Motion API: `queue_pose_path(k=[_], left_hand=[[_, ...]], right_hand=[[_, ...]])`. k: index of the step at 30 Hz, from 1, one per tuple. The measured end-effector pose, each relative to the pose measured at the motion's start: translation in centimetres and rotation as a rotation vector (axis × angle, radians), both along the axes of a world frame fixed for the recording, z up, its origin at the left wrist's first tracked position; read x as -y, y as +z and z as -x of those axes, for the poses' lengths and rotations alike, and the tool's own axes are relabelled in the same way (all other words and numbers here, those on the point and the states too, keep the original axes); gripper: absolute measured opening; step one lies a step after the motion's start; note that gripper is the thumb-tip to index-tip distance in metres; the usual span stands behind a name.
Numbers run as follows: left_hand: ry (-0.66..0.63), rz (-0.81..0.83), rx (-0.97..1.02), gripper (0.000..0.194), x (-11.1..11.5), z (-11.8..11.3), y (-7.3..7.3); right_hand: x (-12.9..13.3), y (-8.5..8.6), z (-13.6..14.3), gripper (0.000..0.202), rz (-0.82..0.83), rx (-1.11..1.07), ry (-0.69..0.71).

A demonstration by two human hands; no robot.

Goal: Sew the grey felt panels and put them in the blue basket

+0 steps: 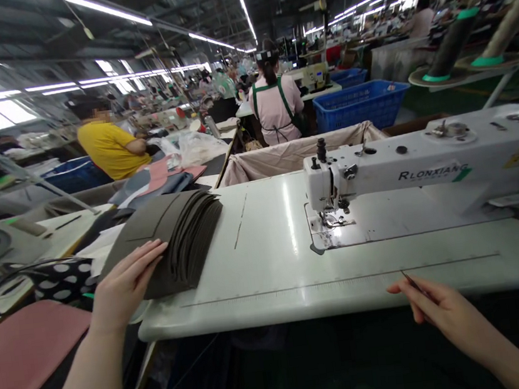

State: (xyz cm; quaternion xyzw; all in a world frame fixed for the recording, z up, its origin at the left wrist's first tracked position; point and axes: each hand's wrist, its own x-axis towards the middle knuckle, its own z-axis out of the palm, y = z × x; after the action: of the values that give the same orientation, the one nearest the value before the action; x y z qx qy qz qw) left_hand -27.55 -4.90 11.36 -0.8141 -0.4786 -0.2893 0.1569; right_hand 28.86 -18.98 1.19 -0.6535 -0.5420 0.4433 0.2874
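Note:
My left hand [130, 280] lies with outstretched fingers on a thick stack of curved dark grey pieces [169, 231] at the table's left end. The layers fan out along the stack's right edge, and thin lines mark the top piece. Over the front edge of the table, my right hand [427, 303] is closed around a thin, dark pointed tool [410, 279], whose tip sticks out past the fingers; its exact kind is unclear. Behind that hand stands a white sewing machine [379, 170], its presser foot [336, 220] over the metal plate with no fabric visible under it.
A ruler scale [346, 280] runs along the pale table [266, 250]. Left of me lie a pink panel [28, 355] and polka-dot fabric [64, 278]. Behind the table are a cloth-lined bin [278, 159], a blue crate [362, 105] and two people. Thread cones [452, 48] stand at right.

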Motion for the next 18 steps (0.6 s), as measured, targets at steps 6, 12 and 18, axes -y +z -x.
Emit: queue_pose_path(k=[6,12,18], left_hand=[[0.088,0.088,0.358,0.044,1.3,-2.6,-0.1],[-0.036,0.569,0.970,0.033,0.4,-18.2,-4.9],[-0.424,1.272,1.328,0.038,-2.0,-34.4,-8.4]], right_hand=[[1.7,-2.0,-2.5,0.053,0.030,0.087,-0.069],[3.5,-2.7,-2.9,0.051,-0.016,0.102,-0.172],[6.5,-1.2,-5.6,0.043,-0.145,0.233,-0.324]])
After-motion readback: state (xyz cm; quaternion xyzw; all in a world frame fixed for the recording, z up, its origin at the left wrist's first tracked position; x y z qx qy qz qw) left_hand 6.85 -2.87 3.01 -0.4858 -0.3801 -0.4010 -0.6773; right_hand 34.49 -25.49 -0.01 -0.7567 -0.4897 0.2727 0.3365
